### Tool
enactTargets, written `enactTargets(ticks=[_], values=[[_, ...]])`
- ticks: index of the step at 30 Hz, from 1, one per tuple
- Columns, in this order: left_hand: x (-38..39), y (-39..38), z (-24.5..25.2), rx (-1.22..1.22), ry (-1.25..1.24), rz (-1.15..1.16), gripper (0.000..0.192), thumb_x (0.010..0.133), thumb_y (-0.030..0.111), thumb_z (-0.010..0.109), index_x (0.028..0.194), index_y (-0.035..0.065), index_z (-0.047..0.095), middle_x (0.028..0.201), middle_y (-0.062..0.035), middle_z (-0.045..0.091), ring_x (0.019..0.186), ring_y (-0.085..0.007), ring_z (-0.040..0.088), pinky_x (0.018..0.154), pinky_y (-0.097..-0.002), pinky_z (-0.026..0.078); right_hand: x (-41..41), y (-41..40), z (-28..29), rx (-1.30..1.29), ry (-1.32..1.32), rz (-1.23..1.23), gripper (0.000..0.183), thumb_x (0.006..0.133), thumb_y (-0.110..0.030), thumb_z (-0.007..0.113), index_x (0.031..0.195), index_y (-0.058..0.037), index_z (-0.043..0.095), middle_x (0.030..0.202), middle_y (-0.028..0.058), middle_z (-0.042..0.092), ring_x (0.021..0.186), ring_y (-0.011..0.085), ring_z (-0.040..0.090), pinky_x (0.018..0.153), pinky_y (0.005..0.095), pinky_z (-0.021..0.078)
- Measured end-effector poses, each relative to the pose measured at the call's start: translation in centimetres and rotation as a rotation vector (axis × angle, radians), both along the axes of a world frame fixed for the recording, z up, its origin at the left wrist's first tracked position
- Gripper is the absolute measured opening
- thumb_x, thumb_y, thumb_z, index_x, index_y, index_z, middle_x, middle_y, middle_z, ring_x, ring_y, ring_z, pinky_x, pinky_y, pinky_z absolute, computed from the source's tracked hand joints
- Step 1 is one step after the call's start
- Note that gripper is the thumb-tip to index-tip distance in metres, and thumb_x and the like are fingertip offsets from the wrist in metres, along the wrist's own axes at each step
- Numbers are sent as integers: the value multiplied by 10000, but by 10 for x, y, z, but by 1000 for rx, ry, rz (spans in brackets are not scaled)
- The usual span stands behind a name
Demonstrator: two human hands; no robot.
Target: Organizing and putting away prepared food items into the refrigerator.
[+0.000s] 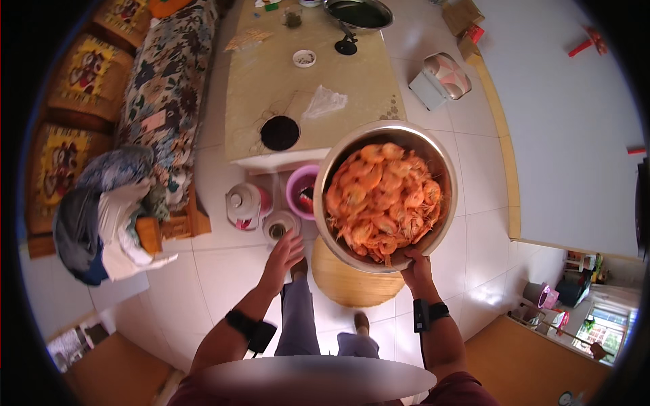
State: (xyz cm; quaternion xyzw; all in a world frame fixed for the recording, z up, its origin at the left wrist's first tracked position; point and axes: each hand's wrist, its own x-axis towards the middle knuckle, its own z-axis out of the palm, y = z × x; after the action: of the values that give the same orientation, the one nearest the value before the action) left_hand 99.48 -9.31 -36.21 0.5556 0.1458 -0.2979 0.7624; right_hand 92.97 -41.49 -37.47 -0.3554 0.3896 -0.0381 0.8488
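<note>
My right hand [419, 274] grips the near rim of a wide stainless steel basin [451, 203]. The thumb lies over the lip, inside the bowl. A heap of cooked orange shrimp [383, 195] fills much of the basin. My left hand [285, 259] is held in the air to the left of the basin, fingers extended and holding nothing. In the picture it overlaps the lower edge of a pale vacuum flask [279, 223]. Partly beneath the basin in this view is a round wooden stool top [358, 289].
A table [254, 101] ahead bears a plastic bag [325, 102], a round black object [280, 133], a white dish [304, 58], a black stand [346, 45] and another metal basin [360, 14]. A purple bucket [294, 200] and a second flask [246, 203] stand below. A floral-covered bench [167, 86] runs left; a bin [439, 83] stands right.
</note>
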Motion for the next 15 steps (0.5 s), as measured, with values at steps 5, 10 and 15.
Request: enactTargets(ticks=[5,10,15], values=[[-97,-26,63,-570,299,345,681,886,585,228,1340,83,295,1335,-108,386,1211,-256,396,1007,-421,324,-103,-2,71,60,45,349,500,705,104,457,1192,3,408,1158,145,493,1055,314,513,915,434,443],[-257,-13,135,-728,274,514,470,933,318,291,1304,33,333,1326,-141,377,1191,-287,405,1026,-422,320,-195,7,139,-26,108,702,461,713,91,468,1165,14,423,1123,156,511,1045,303,523,896,431,454],[-458,-13,160,-794,288,827,459,916,282,286,1280,15,368,1308,-167,394,1180,-292,416,1027,-435,302,-284,24,187,-36,66,1105,495,707,77,460,1192,4,391,1148,147,494,1063,301,509,901,435,450]])
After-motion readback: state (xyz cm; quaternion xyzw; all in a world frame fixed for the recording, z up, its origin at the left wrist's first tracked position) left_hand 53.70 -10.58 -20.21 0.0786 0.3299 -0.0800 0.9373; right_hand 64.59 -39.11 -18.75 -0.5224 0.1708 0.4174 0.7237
